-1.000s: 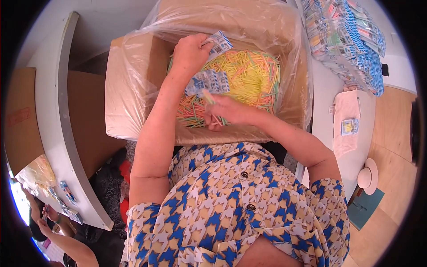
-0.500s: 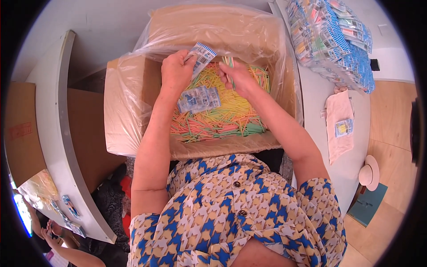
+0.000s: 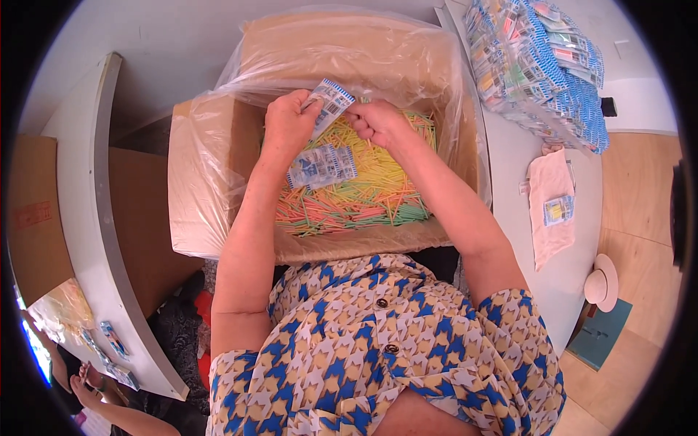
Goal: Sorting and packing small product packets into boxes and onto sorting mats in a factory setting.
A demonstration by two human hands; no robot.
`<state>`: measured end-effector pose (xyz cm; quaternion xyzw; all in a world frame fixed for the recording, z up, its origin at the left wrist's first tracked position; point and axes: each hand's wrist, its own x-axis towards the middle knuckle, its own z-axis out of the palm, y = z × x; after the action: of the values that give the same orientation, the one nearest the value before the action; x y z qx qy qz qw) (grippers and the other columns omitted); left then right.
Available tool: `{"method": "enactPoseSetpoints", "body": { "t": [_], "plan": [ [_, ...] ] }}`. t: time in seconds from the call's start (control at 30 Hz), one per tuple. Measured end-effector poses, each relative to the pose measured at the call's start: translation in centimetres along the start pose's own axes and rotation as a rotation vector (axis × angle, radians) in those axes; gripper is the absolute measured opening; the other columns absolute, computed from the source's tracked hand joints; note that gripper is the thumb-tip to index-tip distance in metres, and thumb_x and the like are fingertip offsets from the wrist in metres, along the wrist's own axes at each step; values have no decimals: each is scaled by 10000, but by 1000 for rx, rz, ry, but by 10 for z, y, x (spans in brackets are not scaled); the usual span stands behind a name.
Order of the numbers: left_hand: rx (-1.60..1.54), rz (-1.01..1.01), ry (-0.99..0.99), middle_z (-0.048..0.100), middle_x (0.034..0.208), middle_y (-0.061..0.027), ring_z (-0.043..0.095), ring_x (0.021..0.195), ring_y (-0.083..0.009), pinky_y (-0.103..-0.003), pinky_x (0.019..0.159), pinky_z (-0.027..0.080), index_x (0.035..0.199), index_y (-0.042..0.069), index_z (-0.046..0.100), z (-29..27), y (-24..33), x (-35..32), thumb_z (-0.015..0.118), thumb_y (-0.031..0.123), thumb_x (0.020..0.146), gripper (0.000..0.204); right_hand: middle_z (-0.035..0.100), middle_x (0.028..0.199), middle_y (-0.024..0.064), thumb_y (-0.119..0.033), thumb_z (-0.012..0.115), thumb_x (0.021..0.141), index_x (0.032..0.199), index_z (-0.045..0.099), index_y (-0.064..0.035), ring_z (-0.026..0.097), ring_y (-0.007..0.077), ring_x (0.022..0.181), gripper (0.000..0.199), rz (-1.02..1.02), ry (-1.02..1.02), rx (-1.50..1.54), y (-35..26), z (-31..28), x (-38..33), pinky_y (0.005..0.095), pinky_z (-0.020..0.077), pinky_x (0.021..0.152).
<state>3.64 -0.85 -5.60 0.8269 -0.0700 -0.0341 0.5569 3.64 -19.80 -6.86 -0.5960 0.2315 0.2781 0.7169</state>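
My left hand (image 3: 289, 122) pinches a small clear plastic packet (image 3: 332, 100) with blue-striped edges and printing. Closed fingers of my right hand (image 3: 379, 122) meet the packet's right edge; a few stick tips show above them, while the rest of that bundle is hidden in the fist. Both hands are over a cardboard box (image 3: 207, 171) lined with clear plastic film. Thin yellow, pink, orange and green sticks (image 3: 385, 174) fill its bottom in a loose heap. Several flat packets (image 3: 320, 166) lie overlapping on the heap, below my left hand.
A big clear bag of filled packets (image 3: 538, 80) stands at the far right on a white table (image 3: 502, 167). Nearer lies a pink cloth (image 3: 547, 243) with one packet (image 3: 558, 211) on it. Another person's hands (image 3: 89, 385) show at the lower left, beside a white panel (image 3: 109, 218).
My right hand has moved left with the sticks, from beside the packet up against its edge. My left hand still holds the packet in nearly the same place.
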Motion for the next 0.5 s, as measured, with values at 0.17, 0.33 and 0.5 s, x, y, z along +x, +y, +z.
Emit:
{"method": "enactPoseSetpoints", "body": {
  "t": [0.17,0.33,0.5],
  "plan": [
    [-17,-8,4,627,692,-171,608,628,-277,-369,625,461,857,12,661,-4,3,-2,618,192,828,188,382,533,-46,-311,575,920,713,473,-88,302,46,395,321,20,-35,17,2,16,-48,207,188,348],
    [-38,-35,26,633,699,-173,613,637,-285,-373,631,464,858,9,664,-9,-5,5,615,203,828,202,435,560,-11,-383,557,927,656,441,-110,356,98,401,402,79,-70,-148,60,43,-75,244,259,360],
    [-76,9,38,638,713,-178,615,645,-293,-379,634,468,877,16,669,-5,-1,6,617,209,822,208,528,693,23,-312,548,910,643,468,-96,482,135,568,353,-2,-197,-159,84,49,-69,272,375,478]
  ]
}}
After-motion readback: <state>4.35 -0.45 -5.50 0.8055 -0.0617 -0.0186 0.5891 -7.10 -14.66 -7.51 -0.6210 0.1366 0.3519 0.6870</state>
